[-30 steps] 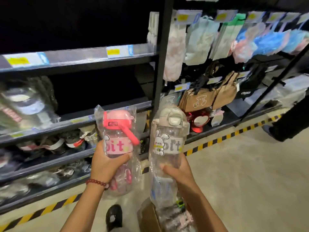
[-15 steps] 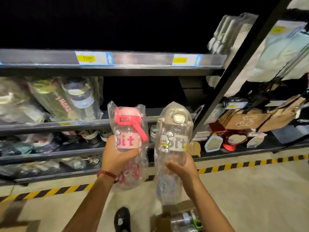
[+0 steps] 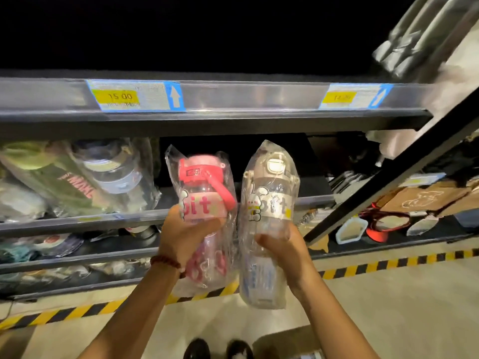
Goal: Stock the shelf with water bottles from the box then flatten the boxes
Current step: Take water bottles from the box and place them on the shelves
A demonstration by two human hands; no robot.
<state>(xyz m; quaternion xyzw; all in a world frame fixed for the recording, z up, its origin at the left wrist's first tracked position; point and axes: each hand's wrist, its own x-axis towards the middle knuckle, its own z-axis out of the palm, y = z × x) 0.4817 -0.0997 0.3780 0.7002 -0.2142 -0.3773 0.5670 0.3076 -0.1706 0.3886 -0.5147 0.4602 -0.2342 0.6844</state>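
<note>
Left hand grips the pink-lidded water bottle round its middle, fingers wrapped over the plastic sleeve; right hand grips the beige-lidded water bottle the same way. Both bottles upright, still bagged, side by side and about touching, held in the air in front of the shelf, not yet on any level

Change over the last second: the view has swung left and up, so the shelf rail with the yellow 15.00 price tag now fills the top of the view, and the hanging goods on the right have mostly dropped out. The bottles have come up a little and sit level with the dark gap under that rail, just right of the bagged bottles already lying on that level. The box is only a corner at the bottom edge, next to the shoes

Judgement: person has lined up on the target level; next is pushing both bottles forward into the gap and letting go. Stocking in progress, box flattening not started. Slippery sleeves could let a bottle slide in the grip
</note>
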